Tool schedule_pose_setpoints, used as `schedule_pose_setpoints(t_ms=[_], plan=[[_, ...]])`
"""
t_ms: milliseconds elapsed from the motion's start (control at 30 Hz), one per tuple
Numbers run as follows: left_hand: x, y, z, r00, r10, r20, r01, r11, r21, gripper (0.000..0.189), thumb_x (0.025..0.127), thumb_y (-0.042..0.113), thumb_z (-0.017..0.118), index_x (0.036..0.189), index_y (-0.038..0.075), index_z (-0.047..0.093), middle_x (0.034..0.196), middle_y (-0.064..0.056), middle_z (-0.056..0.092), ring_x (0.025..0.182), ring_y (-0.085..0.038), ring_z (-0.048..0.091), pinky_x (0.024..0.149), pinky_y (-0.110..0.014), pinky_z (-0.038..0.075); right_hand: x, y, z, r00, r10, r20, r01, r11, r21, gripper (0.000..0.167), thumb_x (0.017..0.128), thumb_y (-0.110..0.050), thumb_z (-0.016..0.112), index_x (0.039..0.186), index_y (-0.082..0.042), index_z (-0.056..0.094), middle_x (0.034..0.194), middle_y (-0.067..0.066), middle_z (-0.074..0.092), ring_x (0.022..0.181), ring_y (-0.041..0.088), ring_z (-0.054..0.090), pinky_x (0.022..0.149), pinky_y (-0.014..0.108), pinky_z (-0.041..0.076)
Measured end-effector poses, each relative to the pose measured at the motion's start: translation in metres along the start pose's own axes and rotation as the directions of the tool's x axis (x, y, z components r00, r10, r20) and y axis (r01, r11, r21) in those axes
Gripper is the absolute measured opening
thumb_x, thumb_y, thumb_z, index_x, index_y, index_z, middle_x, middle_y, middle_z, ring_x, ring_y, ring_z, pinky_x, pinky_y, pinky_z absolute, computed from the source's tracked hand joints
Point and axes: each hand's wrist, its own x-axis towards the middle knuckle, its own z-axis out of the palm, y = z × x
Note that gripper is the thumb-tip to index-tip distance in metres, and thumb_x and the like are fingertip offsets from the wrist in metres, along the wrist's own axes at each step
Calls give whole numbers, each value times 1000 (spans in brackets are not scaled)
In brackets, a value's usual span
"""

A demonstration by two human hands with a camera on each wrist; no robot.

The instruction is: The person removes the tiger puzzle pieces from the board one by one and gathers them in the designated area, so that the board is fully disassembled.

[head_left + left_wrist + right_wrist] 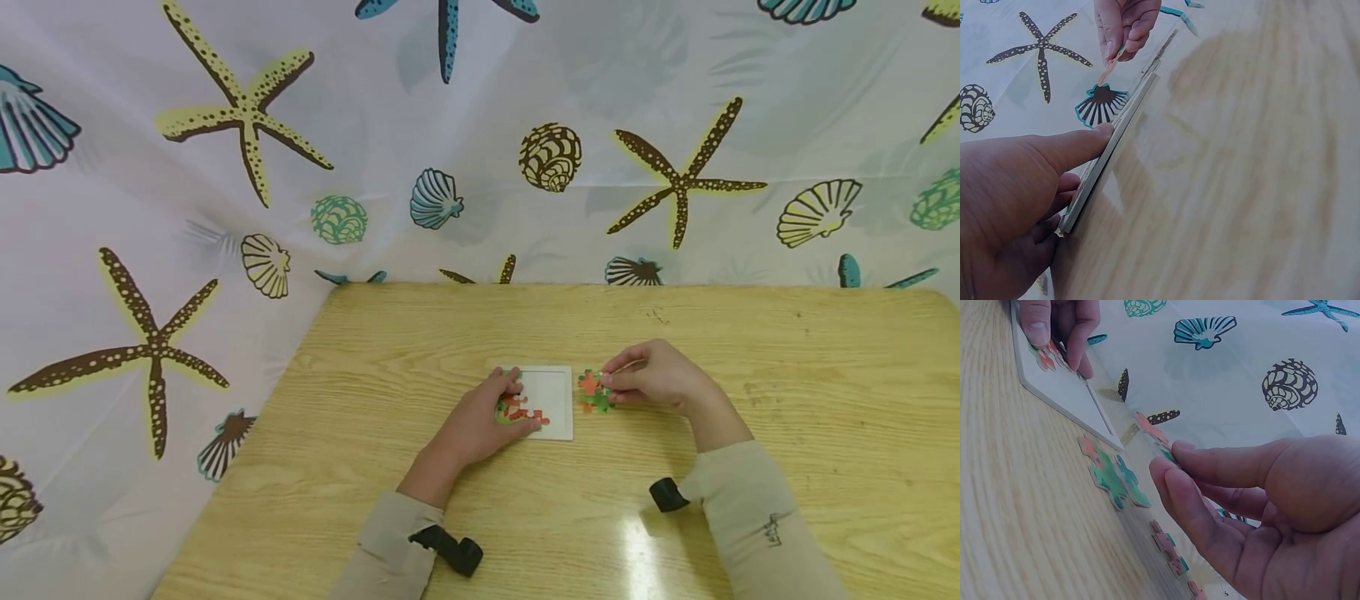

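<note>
My left hand [476, 421] rests on the left part of a white square puzzle tray [553, 390], its thumb along the near rim and its other fingers towards the far side. Joined orange and green puzzle pieces [534, 416] lie in the tray beside that thumb, partly covered by the hand. To the right of the tray, my right hand [656, 377] pinches an orange and green puzzle piece [1152, 429] between thumb and fingertips, tilted above the table. Beneath it, loose green and orange pieces [1109, 475] lie near the tray's right edge.
More loose pieces [1169, 547] lie on the wooden table [360, 358] below the right hand. A fabric sheet [480, 142] printed with starfish and shells hangs behind the table and along its left side. Black wrist mounts [453, 550] sit on both sleeves.
</note>
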Motion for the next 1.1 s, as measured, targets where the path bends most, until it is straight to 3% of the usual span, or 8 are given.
schedule_pose_setpoints(t_ms=[500, 1100], plan=[[-1, 0, -1, 1000, 4, 7, -4, 1000, 16, 83, 94, 34, 80, 160, 6, 39, 148, -8, 60, 158, -28, 23, 124, -52, 29, -4, 3, -13, 1000, 16, -8, -16, 999, -44, 29, 100, -3, 68, 123, 15, 62, 97, 12, 73, 77, 14, 73, 74, 28, 63], [-1, 2, -1, 1000, -5, 6, 5, 1000, 15, 83, 93, 34, 81, 160, 6, 40, 148, -8, 60, 159, -27, 22, 125, -50, 28, -11, 8, -33, 1000, 17, -16, -17, 1000, -20, 35, 100, -1, 67, 129, 17, 59, 99, 11, 75, 85, 16, 75, 79, 29, 63]])
